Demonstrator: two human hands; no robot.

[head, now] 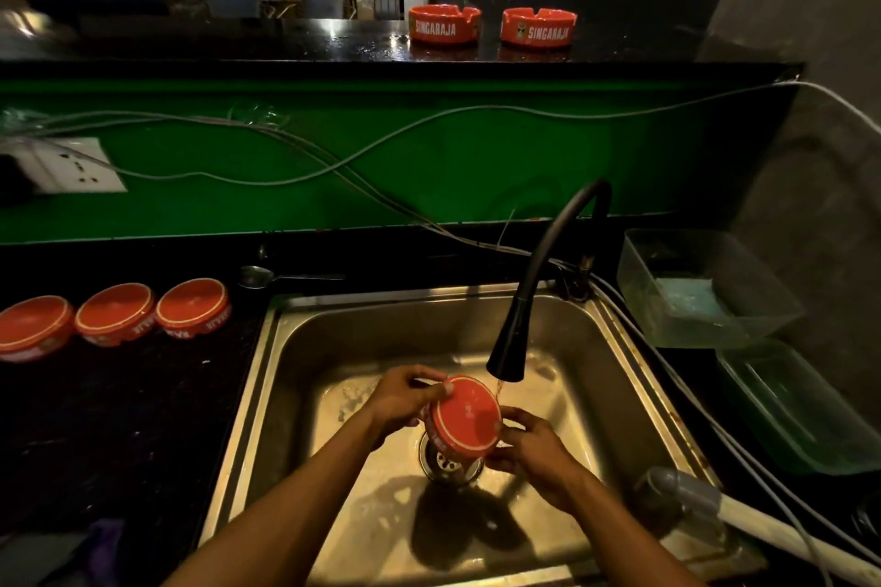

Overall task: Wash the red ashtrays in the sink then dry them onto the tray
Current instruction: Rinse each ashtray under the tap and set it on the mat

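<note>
Both hands, left hand (pixel 405 398) and right hand (pixel 534 448), clasp one upturned ashtray (pixel 465 417) under the tap (pixel 512 348) at five o'clock; wet, it could slip into the sink (pixel 615 348).

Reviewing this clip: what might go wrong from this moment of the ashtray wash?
The wet ashtray is held only at its rim by the left hand and right hand above the sink; it may slip. Wall socket and cables lie near the running faucet; splashes seem risky.
</note>
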